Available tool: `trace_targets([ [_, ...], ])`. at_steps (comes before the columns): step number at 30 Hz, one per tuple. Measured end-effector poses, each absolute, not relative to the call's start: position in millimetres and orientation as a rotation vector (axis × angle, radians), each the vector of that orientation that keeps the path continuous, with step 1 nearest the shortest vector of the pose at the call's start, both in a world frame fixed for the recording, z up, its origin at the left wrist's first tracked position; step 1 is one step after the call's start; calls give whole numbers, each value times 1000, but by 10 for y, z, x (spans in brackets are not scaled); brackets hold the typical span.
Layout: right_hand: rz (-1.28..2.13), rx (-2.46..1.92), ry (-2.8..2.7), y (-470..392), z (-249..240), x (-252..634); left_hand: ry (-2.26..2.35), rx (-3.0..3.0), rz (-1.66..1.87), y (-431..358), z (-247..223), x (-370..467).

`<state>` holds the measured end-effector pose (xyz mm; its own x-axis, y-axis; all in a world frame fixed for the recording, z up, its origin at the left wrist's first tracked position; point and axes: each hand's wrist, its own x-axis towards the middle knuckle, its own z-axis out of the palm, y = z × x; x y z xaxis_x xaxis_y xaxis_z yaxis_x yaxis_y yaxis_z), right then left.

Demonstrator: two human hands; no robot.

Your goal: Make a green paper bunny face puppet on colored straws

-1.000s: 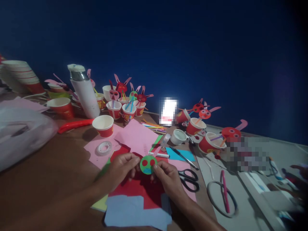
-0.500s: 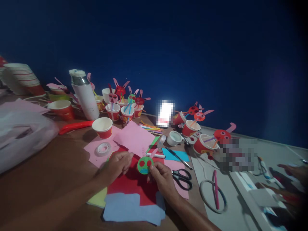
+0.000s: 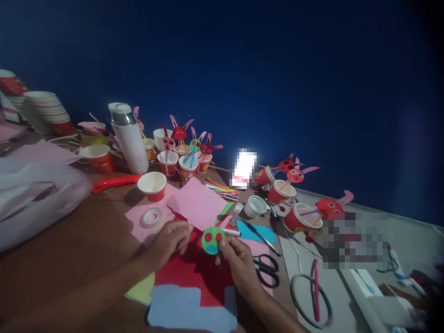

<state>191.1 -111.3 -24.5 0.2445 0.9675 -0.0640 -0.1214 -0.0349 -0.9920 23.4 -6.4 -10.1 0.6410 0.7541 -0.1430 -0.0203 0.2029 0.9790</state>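
Between thumb and fingers, my right hand point(image 3: 239, 263) pinches a green paper rabbit face point(image 3: 210, 247) with red round eyes, a blue mouth and a pink ear. Just left of it, my left hand point(image 3: 173, 238) has its fingers curled together; whatever they hold, if anything, is hidden. Both hands are above a red paper sheet point(image 3: 187, 277). Black-handled scissors point(image 3: 268, 270) lie beside my right wrist, their blades hidden. A white marker point(image 3: 231, 232) rests behind the face. Beyond my left hand, a tape roll point(image 3: 151, 217) sits on pink paper.
An upright paper cup point(image 3: 151, 187) stands behind the tape. Several cups with paper animal heads on straws, such as this one point(image 3: 189, 166), line the back. A white bottle point(image 3: 129, 141) and plastic bag point(image 3: 38, 203) are left; a glue stick point(image 3: 236, 212) and pen point(image 3: 262, 238) are right.
The view has shifted slightly, so the table's things sit a little further right in the picture. My right hand still holds the green face. A person's hand at the right edge is less visible.
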Motion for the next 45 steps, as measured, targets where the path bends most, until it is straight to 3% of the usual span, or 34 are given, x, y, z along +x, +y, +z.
trace_targets([
  [8, 1096, -1242, -900, -861, 30, 1949, 729, 897, 834, -12, 256, 458],
  [18, 1170, -1267, -936, -763, -73, 1928, 699, 542, 712, -224, 133, 605],
  [33, 1408, -1109, -726, -775, -223, 1856, 825, 341, 570, -193, 62, 654],
  [45, 1396, -1170, -697, -784, -180, 1867, 828, 339, 576, -208, 62, 646],
])
